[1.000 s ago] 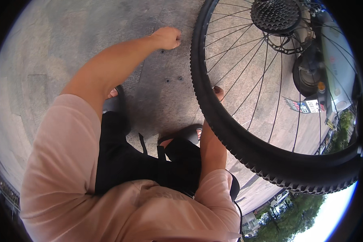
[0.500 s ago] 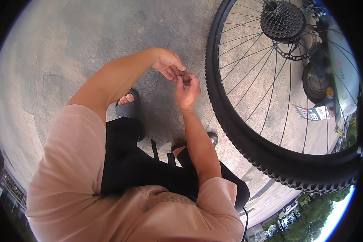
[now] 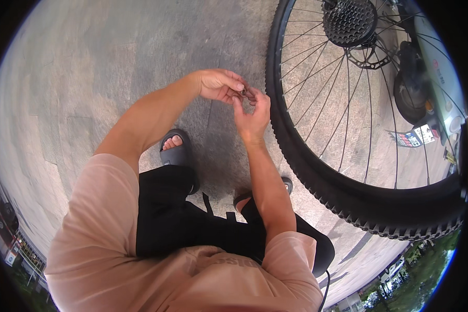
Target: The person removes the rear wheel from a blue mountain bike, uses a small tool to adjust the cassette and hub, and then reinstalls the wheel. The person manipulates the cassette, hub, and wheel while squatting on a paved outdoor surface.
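Small dark part [image 3: 243, 92], details and long axis too fine to tell, sits pinched between the bent fingers of left hand [image 3: 217, 85] and right hand [image 3: 254, 120]. From where I stand, it lies rightward of the left palm, forward of the right; neither hand clearly nearer. Bicycle wheel [image 3: 359, 203] close on the right.

The person's left hand [image 3: 218, 85] and right hand [image 3: 252, 119] are pinching a small dark piece [image 3: 243, 92] between their fingertips [image 3: 237, 102]; a knobby-tyred bicycle wheel [image 3: 322, 177] is curving right of the fingers.
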Demonstrator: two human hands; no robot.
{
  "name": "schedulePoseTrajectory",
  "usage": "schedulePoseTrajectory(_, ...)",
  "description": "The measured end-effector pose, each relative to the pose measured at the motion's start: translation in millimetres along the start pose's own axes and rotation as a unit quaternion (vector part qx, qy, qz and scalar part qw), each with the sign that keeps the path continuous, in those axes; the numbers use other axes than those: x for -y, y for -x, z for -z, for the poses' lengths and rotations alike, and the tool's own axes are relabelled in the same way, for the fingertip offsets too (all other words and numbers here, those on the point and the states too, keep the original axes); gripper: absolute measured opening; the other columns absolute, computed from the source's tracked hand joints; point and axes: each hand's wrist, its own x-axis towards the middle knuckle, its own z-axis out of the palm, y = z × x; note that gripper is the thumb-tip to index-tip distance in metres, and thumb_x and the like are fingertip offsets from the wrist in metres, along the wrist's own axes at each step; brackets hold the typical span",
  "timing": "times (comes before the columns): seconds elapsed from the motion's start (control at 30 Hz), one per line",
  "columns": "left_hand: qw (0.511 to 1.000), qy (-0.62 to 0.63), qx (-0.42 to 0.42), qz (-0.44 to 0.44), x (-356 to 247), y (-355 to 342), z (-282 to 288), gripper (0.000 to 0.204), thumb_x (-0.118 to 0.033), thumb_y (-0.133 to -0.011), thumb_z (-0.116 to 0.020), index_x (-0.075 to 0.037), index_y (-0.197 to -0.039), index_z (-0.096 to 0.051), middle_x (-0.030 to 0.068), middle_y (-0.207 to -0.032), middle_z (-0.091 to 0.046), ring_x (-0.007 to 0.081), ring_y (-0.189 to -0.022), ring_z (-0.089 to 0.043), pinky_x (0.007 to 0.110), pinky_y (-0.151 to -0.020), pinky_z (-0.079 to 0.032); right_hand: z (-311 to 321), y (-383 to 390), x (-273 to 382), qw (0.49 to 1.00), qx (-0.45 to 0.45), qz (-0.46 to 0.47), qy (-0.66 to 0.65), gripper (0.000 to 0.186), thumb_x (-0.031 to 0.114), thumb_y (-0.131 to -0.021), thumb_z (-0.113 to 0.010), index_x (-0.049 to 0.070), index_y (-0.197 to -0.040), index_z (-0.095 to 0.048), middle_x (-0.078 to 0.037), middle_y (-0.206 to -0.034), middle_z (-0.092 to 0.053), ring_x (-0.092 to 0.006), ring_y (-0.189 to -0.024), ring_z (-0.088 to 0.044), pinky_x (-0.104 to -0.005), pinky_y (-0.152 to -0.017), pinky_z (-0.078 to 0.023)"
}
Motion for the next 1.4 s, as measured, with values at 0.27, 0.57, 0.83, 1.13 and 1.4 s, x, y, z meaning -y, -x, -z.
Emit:
schedulePoseTrajectory(0.27,0.987,0.015,0.104,-0.118,-43.6,7.1,-6.4,0.024,-0.018,-0.086,-0.067,-0.004,-0.104,-0.061,0.0083,-0.096,-0.062,0.0217,-0.089,-0.062,0.035,-0.081,-0.051,2.3,20.3,6.6,0.993,0.035,-0.096,-0.053,0.039,0.008,-0.077,-0.070,0.000,-0.112,-0.054,-0.015,-0.096,-0.059,-0.0265,-0.086,-0.060,-0.0347,-0.075,-0.051)
schedulePoseTrajectory(0.57,0.952,-0.122,-0.010,-0.279,-114.9,8.0,-82.2,0.018,-0.013,-0.085,-0.069,-0.003,-0.100,-0.064,0.0081,-0.090,-0.065,0.0179,-0.081,-0.063,0.030,-0.071,-0.052,-9.3,67.3,-24.3,0.980,0.145,-0.114,-0.068,0.031,0.008,-0.081,-0.067,0.002,-0.109,-0.057,-0.013,-0.088,-0.064,-0.0234,-0.074,-0.065,-0.0336,-0.067,-0.054)
schedulePoseTrajectory(0.83,0.767,-0.317,-0.289,-0.477,-171.1,-9.2,-170.2,0.021,-0.011,-0.082,-0.074,0.001,-0.096,-0.066,0.0064,-0.085,-0.067,0.0125,-0.076,-0.063,0.025,-0.067,-0.050,-4.2,73.0,-30.5,0.968,0.186,-0.151,-0.079,0.031,0.008,-0.082,-0.065,0.002,-0.112,-0.057,-0.012,-0.090,-0.065,-0.0222,-0.071,-0.066,-0.0330,-0.066,-0.054)
schedulePoseTrajectory(1.13,0.713,-0.381,-0.336,-0.484,-167.7,-32.5,-176.0,0.020,-0.014,-0.080,-0.075,-0.001,-0.094,-0.069,0.0044,-0.083,-0.068,0.0099,-0.076,-0.061,0.025,-0.070,-0.050,2.9,72.2,-32.5,0.962,0.191,-0.181,-0.066,0.029,0.009,-0.083,-0.065,0.001,-0.111,-0.058,-0.013,-0.094,-0.066,-0.0212,-0.073,-0.066,-0.0321,-0.064,-0.054)
schedulePoseTrajectory(1.4,0.723,-0.377,-0.325,-0.479,-168.3,-42.0,-179.5,0.018,-0.015,-0.085,-0.069,-0.001,-0.097,-0.069,0.0044,-0.084,-0.068,0.0087,-0.078,-0.061,0.024,-0.070,-0.049,1.3,69.8,-35.4,0.965,0.196,-0.163,-0.059,0.028,0.009,-0.085,-0.066,0.001,-0.111,-0.059,-0.009,-0.086,-0.066,-0.0144,-0.071,-0.064,-0.0268,-0.064,-0.053)
